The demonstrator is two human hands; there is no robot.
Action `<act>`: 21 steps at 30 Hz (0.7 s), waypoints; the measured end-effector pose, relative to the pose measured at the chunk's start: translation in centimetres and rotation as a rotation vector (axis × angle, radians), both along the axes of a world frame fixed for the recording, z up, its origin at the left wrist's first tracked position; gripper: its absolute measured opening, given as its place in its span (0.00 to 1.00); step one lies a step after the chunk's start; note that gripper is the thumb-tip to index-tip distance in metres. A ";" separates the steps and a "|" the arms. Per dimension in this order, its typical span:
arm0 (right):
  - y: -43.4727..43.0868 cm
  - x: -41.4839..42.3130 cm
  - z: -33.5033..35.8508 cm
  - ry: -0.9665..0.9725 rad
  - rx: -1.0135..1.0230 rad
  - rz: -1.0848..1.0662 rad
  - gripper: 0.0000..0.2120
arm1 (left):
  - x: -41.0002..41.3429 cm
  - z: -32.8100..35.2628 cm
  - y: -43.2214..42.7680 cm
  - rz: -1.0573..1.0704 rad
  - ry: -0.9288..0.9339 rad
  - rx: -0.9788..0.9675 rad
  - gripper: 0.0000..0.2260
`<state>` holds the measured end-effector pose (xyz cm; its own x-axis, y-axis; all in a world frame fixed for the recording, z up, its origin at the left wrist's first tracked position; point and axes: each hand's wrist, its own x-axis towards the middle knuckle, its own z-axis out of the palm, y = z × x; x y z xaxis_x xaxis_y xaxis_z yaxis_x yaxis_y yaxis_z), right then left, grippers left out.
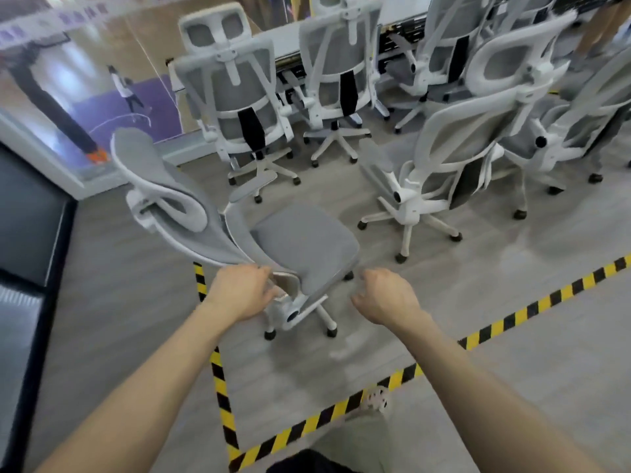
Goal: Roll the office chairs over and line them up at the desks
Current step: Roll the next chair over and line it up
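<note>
- The grey floor spreads under everything.
- A long white desk runs along the far side.
- White-framed chairs stand side by side with their backs to the camera, pushed up to the desk.
- An angled chair stands out of that row, right of centre.
- The near chair sits in front of the person, well short of the desk, its back leaning left.
- Yellow-and-black tape marks a corner on the floor.
- The left hand curls its fingers over the lower edge of the near chair's back.
- The right hand hovers just beside the seat, fingers loosely curled, holding nothing.
</note>
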<state>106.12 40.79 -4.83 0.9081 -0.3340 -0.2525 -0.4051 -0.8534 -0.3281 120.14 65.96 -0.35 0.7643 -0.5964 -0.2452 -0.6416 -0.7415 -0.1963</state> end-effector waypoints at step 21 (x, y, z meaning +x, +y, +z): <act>35.2 31.2 0.1 -0.336 -0.175 -0.045 0.57 | 27.1 3.6 27.6 0.090 -0.189 -0.244 0.38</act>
<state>137.32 76.02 -4.72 0.9139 -0.3874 0.1212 -0.3383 -0.8920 -0.3000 147.21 93.60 3.22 0.8352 -0.5480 0.0476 -0.5403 -0.8335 -0.1154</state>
